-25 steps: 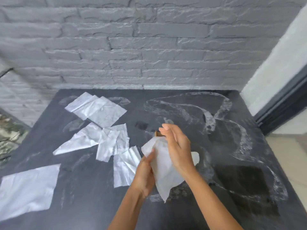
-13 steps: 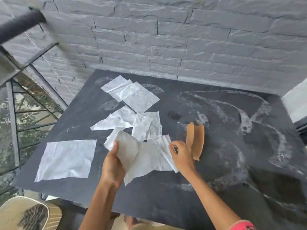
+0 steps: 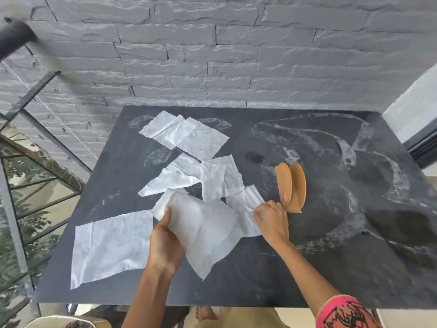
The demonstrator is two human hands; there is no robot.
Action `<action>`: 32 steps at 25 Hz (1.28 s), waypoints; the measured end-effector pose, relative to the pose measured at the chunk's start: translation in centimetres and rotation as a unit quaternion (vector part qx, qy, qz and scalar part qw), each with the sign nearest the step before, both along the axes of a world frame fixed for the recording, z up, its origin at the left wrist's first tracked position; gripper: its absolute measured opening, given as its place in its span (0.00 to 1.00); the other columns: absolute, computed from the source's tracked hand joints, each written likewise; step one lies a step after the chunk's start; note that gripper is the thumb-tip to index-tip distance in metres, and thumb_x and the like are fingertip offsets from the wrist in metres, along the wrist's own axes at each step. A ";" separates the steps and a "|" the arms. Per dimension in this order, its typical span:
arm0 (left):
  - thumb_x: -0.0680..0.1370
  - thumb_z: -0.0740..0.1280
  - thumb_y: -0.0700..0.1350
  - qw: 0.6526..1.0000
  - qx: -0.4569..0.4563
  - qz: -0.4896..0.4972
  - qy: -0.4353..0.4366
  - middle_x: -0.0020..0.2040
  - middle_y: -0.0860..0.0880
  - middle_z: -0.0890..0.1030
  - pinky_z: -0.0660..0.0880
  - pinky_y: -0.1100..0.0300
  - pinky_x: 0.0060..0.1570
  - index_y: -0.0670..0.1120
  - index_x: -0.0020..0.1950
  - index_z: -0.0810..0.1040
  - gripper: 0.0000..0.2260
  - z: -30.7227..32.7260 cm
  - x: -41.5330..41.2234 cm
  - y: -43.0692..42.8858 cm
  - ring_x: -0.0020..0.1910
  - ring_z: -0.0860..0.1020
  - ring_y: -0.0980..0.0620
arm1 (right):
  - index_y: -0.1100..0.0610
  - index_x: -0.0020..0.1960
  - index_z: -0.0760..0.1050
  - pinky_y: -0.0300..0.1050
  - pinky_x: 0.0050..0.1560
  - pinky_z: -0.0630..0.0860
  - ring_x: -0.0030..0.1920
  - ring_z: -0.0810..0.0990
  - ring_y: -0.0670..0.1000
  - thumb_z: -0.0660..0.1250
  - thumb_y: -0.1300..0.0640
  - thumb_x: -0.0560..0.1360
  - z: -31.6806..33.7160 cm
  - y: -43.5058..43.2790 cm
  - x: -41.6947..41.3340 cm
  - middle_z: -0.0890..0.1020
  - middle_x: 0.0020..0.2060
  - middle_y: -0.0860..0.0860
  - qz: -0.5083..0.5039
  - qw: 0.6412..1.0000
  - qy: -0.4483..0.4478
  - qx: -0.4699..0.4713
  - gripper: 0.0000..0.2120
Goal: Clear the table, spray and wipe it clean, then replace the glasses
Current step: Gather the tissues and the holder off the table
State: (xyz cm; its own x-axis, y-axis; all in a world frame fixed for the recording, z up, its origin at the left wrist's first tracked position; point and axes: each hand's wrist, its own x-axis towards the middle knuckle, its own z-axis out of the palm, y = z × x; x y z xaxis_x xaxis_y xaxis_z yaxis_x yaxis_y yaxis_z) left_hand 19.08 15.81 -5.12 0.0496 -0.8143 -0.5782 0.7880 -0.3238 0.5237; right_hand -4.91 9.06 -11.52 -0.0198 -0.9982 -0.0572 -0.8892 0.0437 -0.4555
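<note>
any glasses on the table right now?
No. The dark table holds only white paper napkins and a tan wooden napkin holder; no glasses are in view.

Left hand (image 3: pixel 165 242) hides part of held tissue (image 3: pixel 205 235); chair (image 3: pixel 54 321) cut off below.

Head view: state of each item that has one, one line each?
Left hand: gripping a loose tissue sheet, lifted off the table.
Right hand: pinching the edge of a flat tissue.
Wooden napkin holder: upright, empty.
Other tissues: scattered flat on the left half.
Dark table: streaked with whitish residue.
</note>
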 end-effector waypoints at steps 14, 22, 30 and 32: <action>0.79 0.60 0.55 0.996 0.031 0.005 -0.086 0.67 0.47 0.76 0.61 0.50 0.73 0.45 0.69 0.71 0.22 1.8 -2.5 -3.1 0.69 0.71 0.50 | 0.54 0.37 0.75 0.37 0.40 0.71 0.38 0.75 0.44 0.68 0.59 0.75 13.3 -2.0 6.7 0.78 0.34 0.46 -0.140 0.876 -0.460 -0.024 0.08; 0.77 0.55 0.62 0.999 -0.042 -0.032 -0.006 0.48 0.43 0.85 0.81 0.57 0.41 0.44 0.53 0.84 0.27 2.2 -4.2 -3.4 0.46 0.85 0.48 | 0.59 0.43 0.76 0.57 0.52 0.79 0.42 0.80 0.52 0.61 0.57 0.78 12.1 -2.6 13.7 0.78 0.35 0.50 -0.006 0.900 -0.426 0.095 0.09; 0.81 0.58 0.49 0.993 -0.006 -0.069 -0.095 0.54 0.45 0.85 0.77 0.56 0.50 0.43 0.61 0.78 0.16 0.4 -3.1 -2.1 0.53 0.83 0.51 | 0.60 0.59 0.78 0.21 0.49 0.65 0.55 0.77 0.46 0.54 0.72 0.76 9.1 -3.3 11.1 0.81 0.57 0.53 0.133 0.943 -0.295 0.075 0.20; 0.80 0.57 0.54 0.997 0.015 -0.038 -0.066 0.52 0.44 0.85 0.78 0.54 0.48 0.43 0.58 0.81 0.19 0.2 -2.7 -2.0 0.52 0.83 0.49 | 0.61 0.58 0.78 0.21 0.49 0.66 0.55 0.77 0.47 0.54 0.73 0.74 7.9 -4.4 10.2 0.81 0.56 0.53 0.104 0.947 -0.298 0.059 0.20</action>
